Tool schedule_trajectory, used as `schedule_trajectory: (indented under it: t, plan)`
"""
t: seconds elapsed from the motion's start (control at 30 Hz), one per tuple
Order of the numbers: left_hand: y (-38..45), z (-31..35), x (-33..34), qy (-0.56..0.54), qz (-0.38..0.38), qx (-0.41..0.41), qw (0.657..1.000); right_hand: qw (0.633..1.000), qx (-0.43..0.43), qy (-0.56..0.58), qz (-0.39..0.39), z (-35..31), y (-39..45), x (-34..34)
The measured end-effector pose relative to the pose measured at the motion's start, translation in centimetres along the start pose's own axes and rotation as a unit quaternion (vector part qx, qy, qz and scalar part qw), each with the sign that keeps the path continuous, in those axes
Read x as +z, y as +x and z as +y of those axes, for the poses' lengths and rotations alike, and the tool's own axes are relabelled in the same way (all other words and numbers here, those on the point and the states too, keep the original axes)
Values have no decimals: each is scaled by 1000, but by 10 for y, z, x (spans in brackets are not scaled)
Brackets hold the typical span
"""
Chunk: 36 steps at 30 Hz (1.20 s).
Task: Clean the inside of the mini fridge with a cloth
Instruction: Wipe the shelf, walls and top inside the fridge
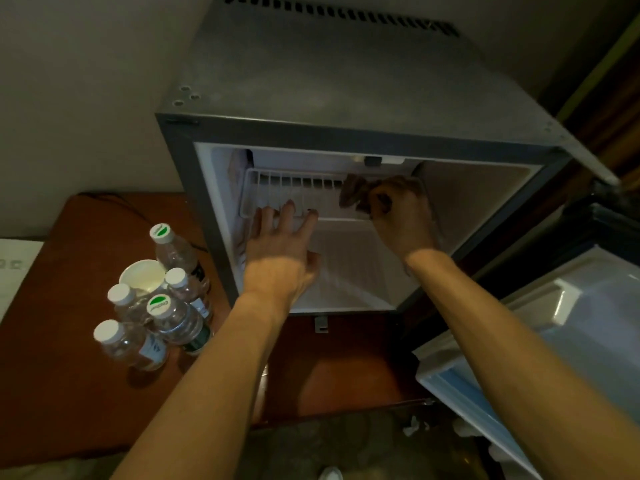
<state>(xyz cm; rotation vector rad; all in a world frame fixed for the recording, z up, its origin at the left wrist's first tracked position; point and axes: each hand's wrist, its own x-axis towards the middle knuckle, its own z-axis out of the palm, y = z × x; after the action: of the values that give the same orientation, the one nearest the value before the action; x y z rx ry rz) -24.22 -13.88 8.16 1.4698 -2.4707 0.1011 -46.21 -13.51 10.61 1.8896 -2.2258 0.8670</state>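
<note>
The grey mini fridge (346,84) stands open in front of me, its white inside lit. A white wire shelf (294,188) sits in the upper part. My left hand (280,244) reaches in with fingers spread, their tips resting on the shelf's front edge. My right hand (398,216) is deeper in at the right and grips a dark brown cloth (355,194) bunched against the shelf's right end. The fridge's lower floor is partly hidden by my arms.
Several water bottles (173,317) and a white cup (143,277) stand on a brown surface (52,341) to the left of the fridge. The open fridge door (571,323) with its white shelf juts out at the right. Scraps lie on the floor (346,445) below.
</note>
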Motion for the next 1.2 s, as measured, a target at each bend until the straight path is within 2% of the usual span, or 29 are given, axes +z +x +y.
schedule_trajectory:
  t: [0.07,0.17,0.37,0.57,0.8,0.93,1.03,1.2]
  plan:
    - [-1,0,-2,1,-6,5,1000,1000,-17,5,-7,-2,18,1]
    - [1,0,-1,-3,0,3,1000,1000,2,6,-14,-8,31,0]
    - [-1,-1,4,8,20,8,1000,999,39,-28,-15,-5,-12,-7]
    - [-1,1,3,9,17,5,1000,999,28,-3,-20,-6,29,3]
    - [-1,-2,3,22,7,9,1000,999,39,-14,-9,-1,-17,-6]
    - [-2,-2,4,20,6,15,1000,1000,5,-11,6,-3,10,-2]
    - [-2,-4,5,14,13,24,1000,1000,16,7,6,-5,27,3]
    - [0,-3,2,5,-15,17,1000,999,30,-20,-5,-7,-12,-11]
